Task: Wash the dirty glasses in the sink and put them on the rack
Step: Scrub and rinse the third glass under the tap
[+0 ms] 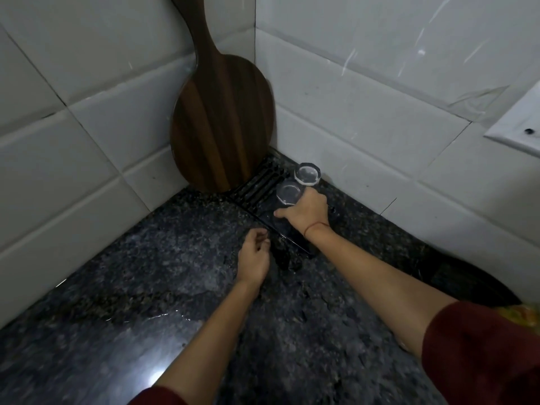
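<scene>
Dark red sleeves (pixel 479 355) sit at the bottom edge of the view, both forearms reaching forward over a dark speckled stone table (pixel 122 287) that shows wet glare near its front. Left hand (pixel 253 258) hovers low over the table just short of the rack, fingers loosely curled and parted, gripping nothing. Right hand (pixel 306 210) is wrapped around the near glass (pixel 288 193), which stands mouth down with its clear base facing up; a thin red thread circles that wrist. Second glass (pixel 307 173) stands likewise inverted just behind the first, touching it or very nearly so; the view is too dim to tell which. Both glasses are on a black slatted rack (pixel 260 182) set in the corner of the table, its near end a flat dark tray. Round wooden cutting board (pixel 222 124) with a long handle stands on edge in the corner, leaning against the white tiled wall (pixel 87 112), its lower rim beside the rack's far end. White switch plate (pixel 517 124) is fixed to the right-hand wall.
</scene>
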